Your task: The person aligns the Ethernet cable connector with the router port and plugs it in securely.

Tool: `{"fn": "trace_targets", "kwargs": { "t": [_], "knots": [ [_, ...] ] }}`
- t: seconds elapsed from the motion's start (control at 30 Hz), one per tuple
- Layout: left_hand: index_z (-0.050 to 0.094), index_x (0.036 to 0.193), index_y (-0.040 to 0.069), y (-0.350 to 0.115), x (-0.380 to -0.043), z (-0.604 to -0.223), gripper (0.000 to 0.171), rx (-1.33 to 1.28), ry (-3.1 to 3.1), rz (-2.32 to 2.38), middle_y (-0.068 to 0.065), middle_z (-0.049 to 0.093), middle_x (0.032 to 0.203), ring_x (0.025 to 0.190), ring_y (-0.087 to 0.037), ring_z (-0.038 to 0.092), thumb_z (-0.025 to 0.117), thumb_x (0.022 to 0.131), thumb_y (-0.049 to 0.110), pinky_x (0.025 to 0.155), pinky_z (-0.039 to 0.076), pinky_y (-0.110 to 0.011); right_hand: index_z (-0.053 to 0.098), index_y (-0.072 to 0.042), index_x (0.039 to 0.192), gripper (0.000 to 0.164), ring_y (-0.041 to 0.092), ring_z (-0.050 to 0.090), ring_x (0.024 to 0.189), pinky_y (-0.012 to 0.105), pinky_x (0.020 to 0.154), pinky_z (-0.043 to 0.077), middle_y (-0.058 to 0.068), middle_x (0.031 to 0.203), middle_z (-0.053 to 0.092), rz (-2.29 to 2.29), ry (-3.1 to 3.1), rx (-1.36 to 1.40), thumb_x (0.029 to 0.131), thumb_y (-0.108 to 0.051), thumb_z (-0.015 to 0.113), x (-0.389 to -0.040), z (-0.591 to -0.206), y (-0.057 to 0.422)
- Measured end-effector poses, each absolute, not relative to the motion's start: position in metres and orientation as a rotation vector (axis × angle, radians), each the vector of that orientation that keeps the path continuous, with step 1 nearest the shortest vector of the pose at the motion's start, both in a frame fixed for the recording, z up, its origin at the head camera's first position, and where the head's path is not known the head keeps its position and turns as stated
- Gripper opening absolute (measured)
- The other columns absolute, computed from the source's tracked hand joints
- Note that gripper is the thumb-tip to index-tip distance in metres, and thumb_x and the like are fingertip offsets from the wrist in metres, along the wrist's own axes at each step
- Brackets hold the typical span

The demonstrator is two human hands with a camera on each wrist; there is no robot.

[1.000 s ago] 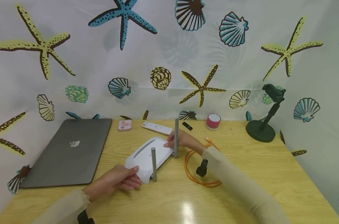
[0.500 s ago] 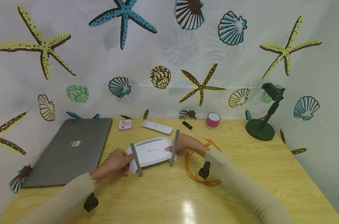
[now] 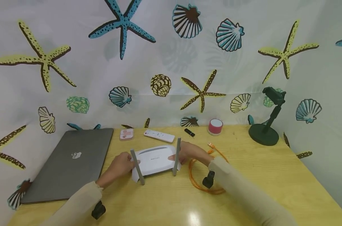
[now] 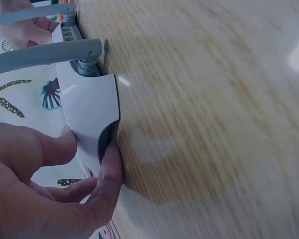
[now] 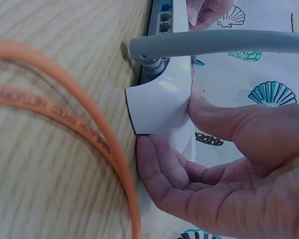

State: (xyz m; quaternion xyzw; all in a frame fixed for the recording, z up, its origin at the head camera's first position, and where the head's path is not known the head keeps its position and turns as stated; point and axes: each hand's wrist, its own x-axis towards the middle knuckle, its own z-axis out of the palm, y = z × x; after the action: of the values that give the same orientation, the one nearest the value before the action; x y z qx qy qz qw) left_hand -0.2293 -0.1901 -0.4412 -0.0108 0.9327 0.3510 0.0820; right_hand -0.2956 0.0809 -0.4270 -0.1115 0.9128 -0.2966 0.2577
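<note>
A white router (image 3: 155, 160) with two grey antennas lies at the middle of the wooden table, its antenna side facing me. My left hand (image 3: 121, 164) grips its left end; in the left wrist view the thumb (image 4: 60, 147) is on top and fingers curl under the edge. At the other end my right hand (image 3: 186, 152) pinches the router, thumb above and fingertips at the lower edge in the right wrist view. The near antennas (image 4: 45, 56) stand up from hinges. Ports (image 5: 165, 17) show along the router's back side in the right wrist view.
A coiled orange network cable (image 3: 192, 177) lies right beside the right hand. A grey laptop (image 3: 75, 169) is at the left. Behind the router are a white remote (image 3: 159, 136), an earphone case (image 3: 126, 134), a black USB stick (image 3: 189, 132) and a pink speaker (image 3: 215, 128). A dark lamp-like stand (image 3: 263, 135) is at the right.
The router has turned from a slant to nearly square with me, both hands keeping hold of its ends. The left hand has moved farther back. In the last half second little has moved besides the view.
</note>
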Motion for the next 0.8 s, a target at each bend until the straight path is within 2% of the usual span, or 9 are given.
{"fn": "trace_targets", "kwargs": {
  "t": [0.1,0.33,0.47,0.57,0.63,0.8],
  "knots": [
    [0.060,0.087,-0.001,-0.193,-0.232,-0.444,0.023,-0.001,2.782,1.050,-0.001,0.050,0.064,0.058,-0.013,0.043,0.067,0.093,0.020,0.052,0.035,-0.025,0.065,-0.006,0.079,0.036,0.016,0.066,0.069,0.030,0.069,0.057,0.007,0.075,0.070,-0.827,2.463,-0.296,0.085,-0.039,0.075,-0.293,-0.427,0.081],
    [0.051,0.070,0.005,-0.195,-0.240,-0.442,0.030,0.165,2.769,1.078,0.002,0.040,0.060,0.059,-0.013,0.039,0.065,0.095,0.015,0.055,0.035,-0.025,0.070,-0.004,0.075,0.036,0.014,0.065,0.062,0.029,0.065,0.057,0.008,0.070,0.071,-0.831,2.446,-0.355,0.088,-0.037,0.072,-0.288,-0.429,0.085],
    [0.059,0.085,-0.005,-0.198,-0.239,-0.436,0.022,0.218,2.742,1.082,-0.005,0.052,0.067,0.065,-0.015,0.045,0.064,0.095,0.014,0.059,0.040,-0.026,0.073,-0.005,0.073,0.038,0.013,0.065,0.059,0.026,0.061,0.056,0.010,0.070,0.073,-0.803,2.454,-0.387,0.089,-0.039,0.070,-0.285,-0.431,0.083],
    [0.059,0.104,-0.014,-0.198,-0.239,-0.433,0.032,0.245,2.740,1.058,-0.016,0.064,0.084,0.074,-0.019,0.054,0.064,0.095,0.016,0.065,0.047,-0.030,0.073,-0.005,0.071,0.040,0.012,0.062,0.056,0.023,0.054,0.049,0.011,0.068,0.072,-0.774,2.480,-0.390,0.089,-0.041,0.070,-0.281,-0.431,0.083],
    [0.057,0.111,-0.016,-0.198,-0.241,-0.433,0.039,0.248,2.742,1.037,-0.022,0.066,0.096,0.080,-0.021,0.058,0.065,0.094,0.018,0.069,0.050,-0.032,0.072,-0.005,0.070,0.041,0.011,0.058,0.054,0.022,0.052,0.046,0.012,0.067,0.071,-0.776,2.488,-0.382,0.089,-0.041,0.070,-0.277,-0.430,0.084],
    [0.056,0.116,-0.016,-0.199,-0.248,-0.432,0.044,0.209,2.716,0.994,-0.022,0.068,0.098,0.080,-0.020,0.063,0.066,0.094,0.021,0.070,0.052,-0.033,0.070,-0.001,0.070,0.042,0.012,0.055,0.051,0.024,0.052,0.048,0.014,0.063,0.068,-0.853,2.477,-0.358,0.090,-0.038,0.071,-0.269,-0.428,0.085]
  ]
}}
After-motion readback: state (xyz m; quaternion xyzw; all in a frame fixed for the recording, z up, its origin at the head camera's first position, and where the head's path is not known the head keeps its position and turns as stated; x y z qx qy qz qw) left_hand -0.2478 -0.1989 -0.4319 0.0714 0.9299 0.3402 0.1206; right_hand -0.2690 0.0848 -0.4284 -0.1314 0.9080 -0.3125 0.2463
